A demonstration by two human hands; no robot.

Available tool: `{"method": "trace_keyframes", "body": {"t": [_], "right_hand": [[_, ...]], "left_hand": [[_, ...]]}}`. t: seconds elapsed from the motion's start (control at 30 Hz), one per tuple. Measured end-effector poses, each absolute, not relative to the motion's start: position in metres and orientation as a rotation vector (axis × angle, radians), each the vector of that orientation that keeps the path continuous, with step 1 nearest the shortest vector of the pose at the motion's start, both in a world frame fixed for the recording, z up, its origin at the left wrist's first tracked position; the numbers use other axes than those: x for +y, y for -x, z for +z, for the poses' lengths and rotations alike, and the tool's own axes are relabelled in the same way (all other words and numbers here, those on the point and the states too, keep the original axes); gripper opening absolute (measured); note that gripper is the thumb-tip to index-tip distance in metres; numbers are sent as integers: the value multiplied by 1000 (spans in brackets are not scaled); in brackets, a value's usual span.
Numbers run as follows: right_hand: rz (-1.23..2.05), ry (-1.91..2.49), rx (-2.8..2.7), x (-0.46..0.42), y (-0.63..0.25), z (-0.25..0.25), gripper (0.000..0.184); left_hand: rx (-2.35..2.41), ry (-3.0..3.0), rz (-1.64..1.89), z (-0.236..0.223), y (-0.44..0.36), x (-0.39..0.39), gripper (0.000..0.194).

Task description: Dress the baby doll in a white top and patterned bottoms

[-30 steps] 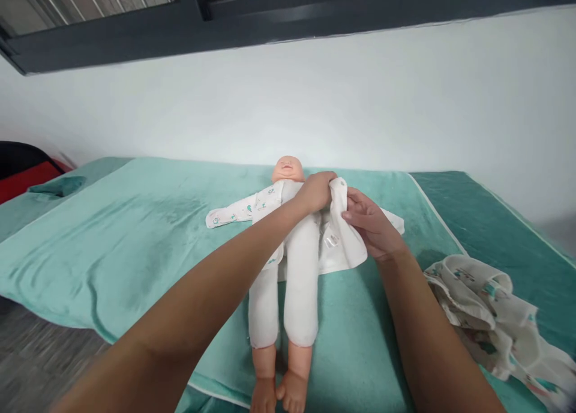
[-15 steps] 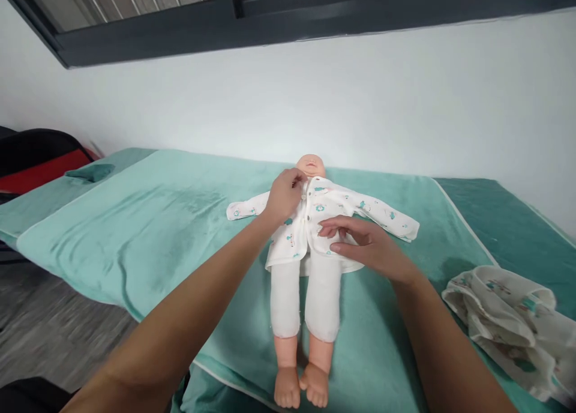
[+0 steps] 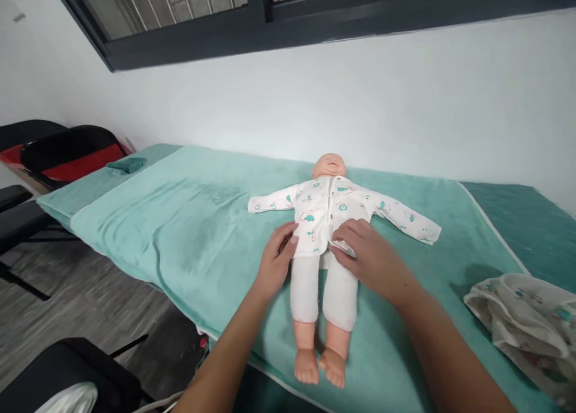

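A baby doll [image 3: 329, 164] lies on its back, legs pointing toward me. It wears a white printed baby jacket [image 3: 315, 204] with both sleeves spread out and the front edges meeting near the middle. My left hand [image 3: 275, 258] is at the jacket's lower left side, fingers and thumb closed on its edge. At the lower front edge on the right, my right hand [image 3: 366, 254] pinches the jacket's cloth between fingers and thumb; its grip is partly hidden. The doll's white-covered legs [image 3: 305, 290] and bare feet [image 3: 306, 366] extend below the hem.
A teal blanket [image 3: 193, 221] covers the bed, which stands against a white wall [image 3: 288, 107]. Crumpled printed cloth [image 3: 522, 323] lies at the right. Folding chairs [image 3: 76, 152] stand at the left, and a black seat [image 3: 67, 371] is at the lower left.
My left hand has come down from the jacket's collar to its lower side. My right hand has closed at the front hem. The view has shifted left, showing more chairs.
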State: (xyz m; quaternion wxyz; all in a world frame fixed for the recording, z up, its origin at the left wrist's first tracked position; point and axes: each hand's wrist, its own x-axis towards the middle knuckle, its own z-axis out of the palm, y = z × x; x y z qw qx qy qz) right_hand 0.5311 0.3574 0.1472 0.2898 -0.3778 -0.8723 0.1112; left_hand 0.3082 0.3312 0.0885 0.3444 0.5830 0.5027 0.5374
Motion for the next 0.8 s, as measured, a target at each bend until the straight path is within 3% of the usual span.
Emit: {"method": "trace_keyframes", "body": {"t": [0.17,0.37,0.5,0.67,0.8], "right_hand": [[454,940,-2117,348,-527,139,14],[873,851,-1739,337,-548,128,15],[851,998,-1327,337,-566,113,21],[751,1195,-1565,330,-573,96,34],[682,1220,-1804,316,-568,97,21]], "left_hand": [[1437,-1348,1452,82,-305,311,23],[1455,-1236,1430,82,-302,322,26],[1391,-1165,1482,82,-294,343,25],[1449,-1180,1425,86,-290,372,27],[1521,-1221,1384,83,-291,380,26]]}}
